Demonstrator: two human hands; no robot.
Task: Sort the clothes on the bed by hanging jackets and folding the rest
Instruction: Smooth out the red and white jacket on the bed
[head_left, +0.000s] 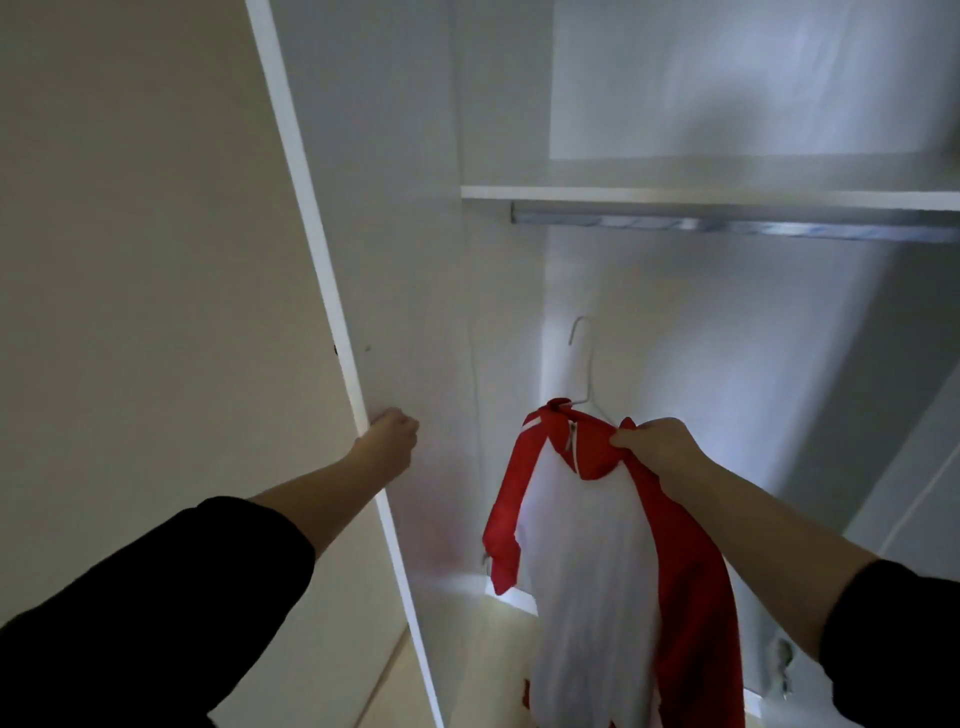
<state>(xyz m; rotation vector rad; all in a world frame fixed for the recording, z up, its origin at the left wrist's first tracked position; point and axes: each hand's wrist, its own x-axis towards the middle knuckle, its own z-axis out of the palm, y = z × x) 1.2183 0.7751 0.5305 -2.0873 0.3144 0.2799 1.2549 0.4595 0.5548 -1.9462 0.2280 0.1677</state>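
Hanging step: jacket onto rail.

**Present state.** Right hand (657, 441) grips the red-and-white jacket (597, 571) at the collar and shoulder. Its fingers (623, 440) are curled tight round the bunched cloth and, as far as the blur allows, round the wire of the hanger (581, 358) beneath it. The jacket sits at 5 o'clock in the view, inside the open wardrobe, dangling free below the hand. The hanger hook stands clear above the collar, pointing to 12 o'clock, with its tip on the 9 o'clock side. Left hand (392, 434), at 9 o'clock from the jacket, has its fingers wrapped over the edge of the wardrobe door (322, 291).

The rail (727, 226) runs just under the shelf (675, 193), at 1 o'clock from the hook and well above it.

**Recommended procedure.**
1. Hold the door back with the left hand so the opening stays wide.
2. Raise the right hand toward 1 o'clock until the hook tip is higher than the rail.
3. Turn the wrist so the hook's open side faces the rail, then pass it over.
4. Lower until the hook takes the weight, and only then release.

**Caution.** The gap between rail and shelf appears narrow, so enter the hook level. The wire is thin and the jacket hangs unevenly, so a shoulder could slip off if jerked.
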